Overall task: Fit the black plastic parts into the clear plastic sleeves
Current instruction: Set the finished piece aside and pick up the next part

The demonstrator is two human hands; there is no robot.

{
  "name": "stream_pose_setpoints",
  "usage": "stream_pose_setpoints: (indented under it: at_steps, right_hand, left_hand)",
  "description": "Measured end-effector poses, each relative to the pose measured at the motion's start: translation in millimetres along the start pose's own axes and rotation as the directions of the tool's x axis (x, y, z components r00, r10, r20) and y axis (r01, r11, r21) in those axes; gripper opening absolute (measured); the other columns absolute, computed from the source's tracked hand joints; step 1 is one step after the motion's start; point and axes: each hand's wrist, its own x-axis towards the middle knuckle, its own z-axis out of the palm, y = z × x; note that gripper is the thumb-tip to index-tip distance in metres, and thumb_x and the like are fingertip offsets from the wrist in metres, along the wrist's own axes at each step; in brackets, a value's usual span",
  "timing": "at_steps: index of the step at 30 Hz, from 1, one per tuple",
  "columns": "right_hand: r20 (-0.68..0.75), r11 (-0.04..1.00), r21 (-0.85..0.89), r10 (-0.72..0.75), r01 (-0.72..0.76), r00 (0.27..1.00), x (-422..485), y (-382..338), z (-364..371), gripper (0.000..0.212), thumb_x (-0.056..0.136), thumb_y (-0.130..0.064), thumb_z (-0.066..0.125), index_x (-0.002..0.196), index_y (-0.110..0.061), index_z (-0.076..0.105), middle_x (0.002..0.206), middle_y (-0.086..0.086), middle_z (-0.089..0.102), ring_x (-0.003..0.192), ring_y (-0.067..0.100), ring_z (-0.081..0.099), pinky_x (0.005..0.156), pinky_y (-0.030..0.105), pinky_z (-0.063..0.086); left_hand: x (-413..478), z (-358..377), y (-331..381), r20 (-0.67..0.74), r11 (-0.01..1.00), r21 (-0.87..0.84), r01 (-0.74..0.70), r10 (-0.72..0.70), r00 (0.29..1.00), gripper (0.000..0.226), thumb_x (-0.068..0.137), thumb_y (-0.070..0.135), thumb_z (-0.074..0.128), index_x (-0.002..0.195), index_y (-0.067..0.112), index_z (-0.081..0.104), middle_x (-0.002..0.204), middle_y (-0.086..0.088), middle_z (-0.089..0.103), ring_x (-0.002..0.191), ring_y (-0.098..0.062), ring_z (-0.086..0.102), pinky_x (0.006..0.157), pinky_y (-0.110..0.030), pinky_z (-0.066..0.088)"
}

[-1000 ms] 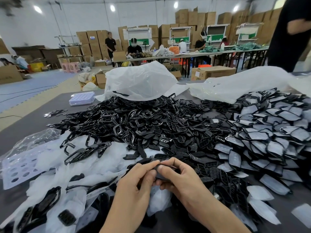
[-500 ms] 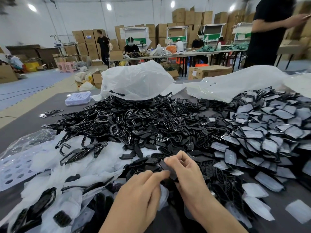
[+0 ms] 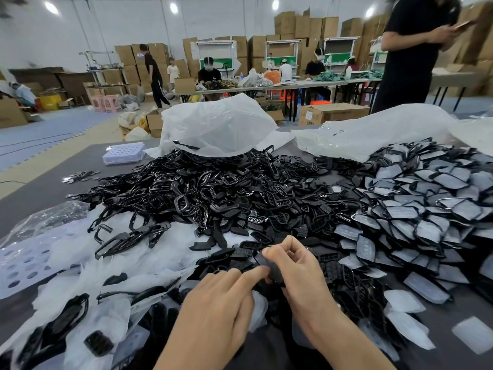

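Note:
A flat black plastic part (image 3: 269, 265) is held upright at the front centre of the table. My right hand (image 3: 298, 271) grips it, thumb and fingers curled round its top and right side. My left hand (image 3: 224, 297) reaches in from the left, its fingertips pinching the part's lower left edge. A big heap of loose black parts (image 3: 213, 198) fills the table's middle. To the right lies a pile of parts in clear sleeves (image 3: 416, 220). Loose clear sleeves (image 3: 88, 265) lie spread at the left.
A dark grey table (image 3: 53, 180) carries everything. Two large white plastic bags (image 3: 213, 126) (image 3: 373, 132) lie at the back. A small clear tray (image 3: 124, 153) sits back left. A person in black (image 3: 410, 54) stands at the far right corner. Other workers sit at distant tables.
Both hands have lifted slightly and moved away from me with the part. The part is now tilted more upright. The person at the far right has shifted left and holds something up.

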Motion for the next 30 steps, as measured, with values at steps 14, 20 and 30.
stream_pose_setpoints:
  at_steps: [14, 20, 30]
  right_hand:
    - [0.040, 0.998, -0.058, -0.029, 0.031, 0.999, -1.3, 4.2, 3.8, 0.023, 0.072, -0.023, 0.070, 0.060, -0.025, 0.051, 0.065, 0.005, 0.056, 0.066, 0.021, 0.050, 0.065, 0.026, 0.055]
    - [0.023, 0.997, -0.071, -0.040, 0.042, 0.999, 0.1, 2.2, -1.4, 0.039, 0.082, -0.011, 0.068, 0.054, -0.030, 0.049, 0.058, 0.000, 0.053, 0.054, 0.013, 0.047, 0.055, 0.022, 0.047]
    - [0.094, 0.994, -0.101, -0.028, 0.038, 0.995, -1.6, 0.5, -0.7, 0.033, 0.080, -0.014, 0.070, 0.057, -0.028, 0.050, 0.060, 0.000, 0.058, 0.056, 0.012, 0.052, 0.057, 0.021, 0.049]
  left_hand:
    - [0.7, -5.4, -6.2, -0.097, 0.989, 0.003, 0.150, -0.149, 0.984, 0.036, 0.093, 0.023, 0.044, 0.122, 0.023, 0.066, 0.085, 0.015, 0.061, 0.071, -0.007, 0.058, 0.067, -0.022, 0.043]
    - [1.0, 1.4, -1.4, 0.021, 0.999, -0.037, 0.029, -0.028, 0.999, 0.035, 0.089, 0.021, 0.047, 0.116, 0.027, 0.068, 0.075, 0.013, 0.054, 0.063, -0.009, 0.055, 0.056, -0.018, 0.038]
    - [-1.4, -1.7, -6.6, -0.014, 1.000, -0.017, -0.018, 0.018, 1.000, 0.026, 0.093, 0.019, 0.048, 0.112, 0.027, 0.064, 0.078, 0.013, 0.054, 0.065, -0.008, 0.052, 0.060, -0.020, 0.040]
